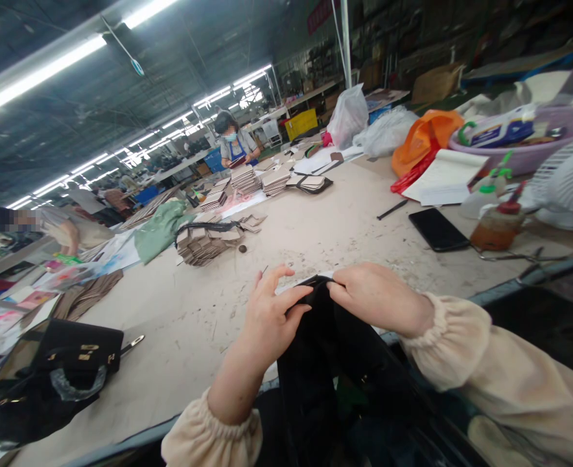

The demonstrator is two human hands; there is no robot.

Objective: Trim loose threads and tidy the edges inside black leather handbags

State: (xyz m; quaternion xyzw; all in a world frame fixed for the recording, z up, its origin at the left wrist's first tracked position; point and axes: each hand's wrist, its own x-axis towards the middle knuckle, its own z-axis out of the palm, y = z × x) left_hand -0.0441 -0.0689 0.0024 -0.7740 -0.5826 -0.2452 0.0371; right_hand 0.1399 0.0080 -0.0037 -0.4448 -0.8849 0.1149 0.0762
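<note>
Black, soft-looking material (308,363) sits at the near edge of the worktable (335,227), its upper rim raised between the two hands and the rest dropping towards the lap, where shadow swallows most of its shape. Progress, judged from this view: the rim is gathered up and being worked by the fingertips; whether any part of it is fastened or finished is too dark to tell, and how much remains cannot be read either. For comparison, a black bag (87,340) lies on the table to the left, with gold-coloured fittings and a handle (80,388) wrapped in clear plastic; it looks well advanced, though its open side hides some detail. Fingers: right hand (378,295) closed, thumb and forefinger pinching the rim, the other fingers curled in. Left hand (271,321) partly open, thumb and forefinger slightly apart at the rim, remaining fingers lifted and spread; firm grip or light touch, cannot tell. Beyond the hands, a banded stack of cut brown pieces (209,241). Right of that, a slim dark tool (392,209), a phone (439,229) lying flat, and a bottle of brownish liquid (498,227) near a white fan (571,172). Across the table, a masked person (238,148) handles similar pieces.
</note>
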